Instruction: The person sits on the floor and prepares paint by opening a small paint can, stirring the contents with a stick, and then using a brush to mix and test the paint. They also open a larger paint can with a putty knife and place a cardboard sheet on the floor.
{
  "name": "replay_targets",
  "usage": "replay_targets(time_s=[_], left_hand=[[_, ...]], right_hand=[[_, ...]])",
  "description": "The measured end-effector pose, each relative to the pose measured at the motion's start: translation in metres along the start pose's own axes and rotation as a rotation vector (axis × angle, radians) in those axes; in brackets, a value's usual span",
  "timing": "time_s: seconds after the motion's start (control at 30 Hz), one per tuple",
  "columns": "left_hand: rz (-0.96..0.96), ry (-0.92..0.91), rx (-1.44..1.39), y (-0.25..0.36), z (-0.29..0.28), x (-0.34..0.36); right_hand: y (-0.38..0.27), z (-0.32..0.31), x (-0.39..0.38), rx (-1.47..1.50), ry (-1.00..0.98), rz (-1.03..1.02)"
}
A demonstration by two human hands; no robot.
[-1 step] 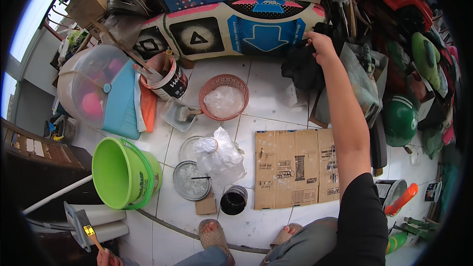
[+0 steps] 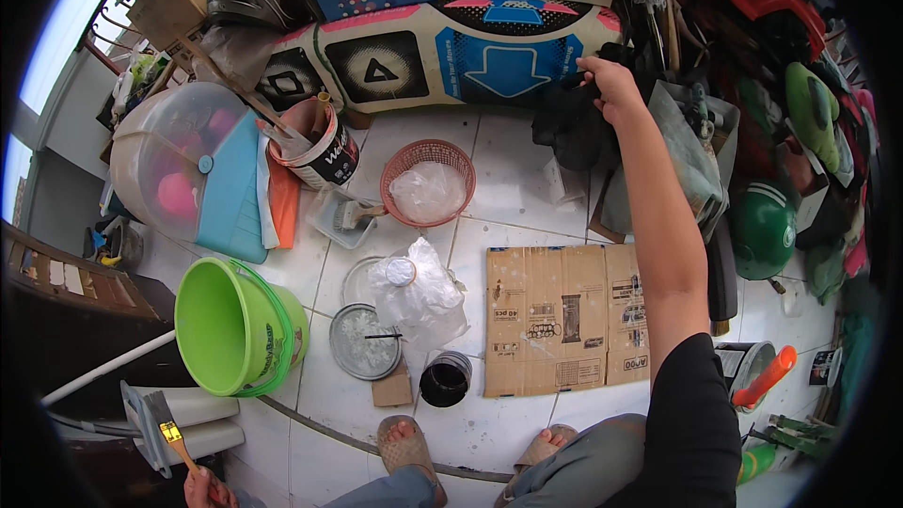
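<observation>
My right arm reaches far forward, and my right hand [image 2: 613,91] is closed on a dark, bunched black cloth [image 2: 572,127]. The cloth hangs below the fingers, in front of a long printed mat-like bundle [image 2: 381,71]; its exact kind is unclear. At the lower left edge, my left hand [image 2: 205,489] grips a paintbrush [image 2: 179,440] by its wooden handle, bristles pointing up. Behind the bristles is a grey flat-framed object [image 2: 141,419]. On the floor between my arms are a black open can [image 2: 446,380], a round grey lid [image 2: 365,357] and a crumpled clear plastic bag [image 2: 437,306].
A flattened cardboard sheet [image 2: 546,320] lies right of the can. To the left stands a green bucket [image 2: 212,325]. Farther off are a red basket [image 2: 429,152], a clear tub with a brush [image 2: 329,221] and a paint pail [image 2: 324,155]. A green helmet [image 2: 762,230] sits among clutter at right.
The black cloth and my right hand have shifted very slightly left. My left hand still holds the paintbrush in nearly the same place.
</observation>
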State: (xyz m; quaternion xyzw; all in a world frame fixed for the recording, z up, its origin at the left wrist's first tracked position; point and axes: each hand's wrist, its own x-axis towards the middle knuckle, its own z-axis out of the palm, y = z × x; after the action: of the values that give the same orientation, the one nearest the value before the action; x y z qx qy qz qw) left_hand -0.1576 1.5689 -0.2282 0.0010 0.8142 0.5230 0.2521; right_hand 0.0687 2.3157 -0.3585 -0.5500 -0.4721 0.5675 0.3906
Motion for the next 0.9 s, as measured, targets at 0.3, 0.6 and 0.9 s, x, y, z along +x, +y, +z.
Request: replay_targets(time_s=[0.3, 0.6, 0.9], left_hand=[[0.252, -0.324, 0.063, 0.026, 0.06, 0.053], [0.369, -0.594, 0.098, 0.053, 0.14, 0.098], [0.413, -0.884, 0.063, 0.063, 0.198, 0.118]], right_hand=[[-0.05, -0.024, -0.154, 0.079, -0.311, -0.011], [0.018, -0.053, -0.278, -0.226, -0.595, 0.096], [0.062, -0.088, -0.37, -0.782, -0.777, 0.341]])
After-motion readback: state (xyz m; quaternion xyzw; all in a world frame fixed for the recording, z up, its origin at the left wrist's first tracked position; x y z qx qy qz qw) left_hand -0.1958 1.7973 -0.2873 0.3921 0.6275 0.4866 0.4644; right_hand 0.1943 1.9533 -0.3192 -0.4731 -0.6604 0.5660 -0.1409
